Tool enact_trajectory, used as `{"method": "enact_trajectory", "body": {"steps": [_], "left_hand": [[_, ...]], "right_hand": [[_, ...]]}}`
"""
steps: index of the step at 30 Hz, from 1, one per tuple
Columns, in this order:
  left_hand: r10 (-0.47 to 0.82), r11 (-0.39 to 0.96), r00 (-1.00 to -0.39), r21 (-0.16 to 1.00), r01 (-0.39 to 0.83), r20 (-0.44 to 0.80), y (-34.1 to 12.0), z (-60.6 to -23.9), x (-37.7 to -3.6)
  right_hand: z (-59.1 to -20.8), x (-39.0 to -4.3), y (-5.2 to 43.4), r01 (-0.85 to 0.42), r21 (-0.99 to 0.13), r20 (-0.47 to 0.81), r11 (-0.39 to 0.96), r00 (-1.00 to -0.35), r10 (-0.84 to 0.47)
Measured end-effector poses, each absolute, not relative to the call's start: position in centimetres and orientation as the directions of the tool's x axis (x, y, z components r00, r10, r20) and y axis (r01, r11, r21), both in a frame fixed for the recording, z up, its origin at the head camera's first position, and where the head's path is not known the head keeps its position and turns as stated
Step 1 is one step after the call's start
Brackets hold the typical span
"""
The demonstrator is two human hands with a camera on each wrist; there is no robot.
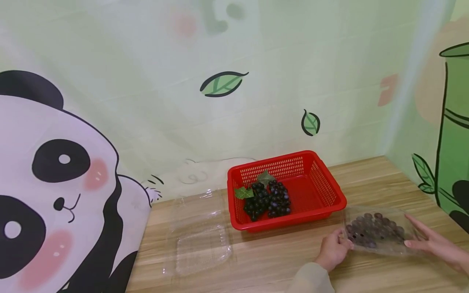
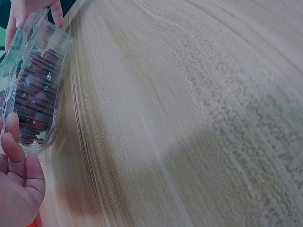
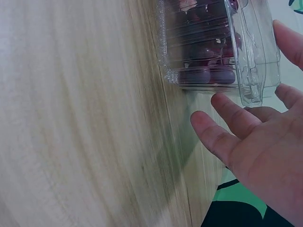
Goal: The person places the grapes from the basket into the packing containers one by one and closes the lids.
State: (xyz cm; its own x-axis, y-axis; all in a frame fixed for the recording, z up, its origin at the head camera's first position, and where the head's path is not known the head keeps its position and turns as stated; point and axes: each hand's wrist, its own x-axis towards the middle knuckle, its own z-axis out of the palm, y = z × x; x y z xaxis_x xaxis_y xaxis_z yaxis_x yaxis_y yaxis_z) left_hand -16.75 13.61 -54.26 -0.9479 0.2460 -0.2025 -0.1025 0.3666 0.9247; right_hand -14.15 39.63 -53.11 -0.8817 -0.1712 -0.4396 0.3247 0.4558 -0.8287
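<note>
On the wooden tabletop (image 1: 278, 256), front right, just beside the red perforated plastic basket (image 1: 322, 185), lies a closed clear plastic clamshell box of dark purple grapes (image 1: 377, 232). I see it sitting between my two hands, w/ its long axis running left to right, roughly parallel to the table's near edge. My left hand (image 1: 334, 249) is at the box's left short end; fingers curled, thumb and fingertips appear to pinch the rim there, and the left wrist view shows fingertips touching the plastic edge. My right hand (image 1: 434, 244) is at the right short end, fingers straight and spread; in the head view the fingertips seem to touch the lid, but the right wrist view shows a slight gap, so contact is uncertain. Both hands are about equally near, left one w/ the firmer hold. Inside the basket, at its left side, lie two loose bunches of black grapes with green leaves (image 1: 266, 198). Further left on the table, well apart, an empty clear plastic clamshell tray (image 1: 199, 240) lies open.
</note>
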Motion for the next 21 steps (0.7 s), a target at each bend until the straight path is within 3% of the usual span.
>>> {"method": "enact_trajectory", "body": {"steps": [8,21], "left_hand": [[0.239,0.415,-0.946,0.904,-0.106,-0.22,13.68,-54.29,-17.08],[0.222,0.378,-0.95,0.917,-0.125,-0.221,13.79,-54.37,-17.01]], "right_hand": [[-53.08,-14.42,39.59,0.322,-0.834,-0.424,0.448,-0.894,-0.147],[-54.04,-14.81,40.52,0.397,-0.88,-0.444,0.261,-0.882,-0.156]]}}
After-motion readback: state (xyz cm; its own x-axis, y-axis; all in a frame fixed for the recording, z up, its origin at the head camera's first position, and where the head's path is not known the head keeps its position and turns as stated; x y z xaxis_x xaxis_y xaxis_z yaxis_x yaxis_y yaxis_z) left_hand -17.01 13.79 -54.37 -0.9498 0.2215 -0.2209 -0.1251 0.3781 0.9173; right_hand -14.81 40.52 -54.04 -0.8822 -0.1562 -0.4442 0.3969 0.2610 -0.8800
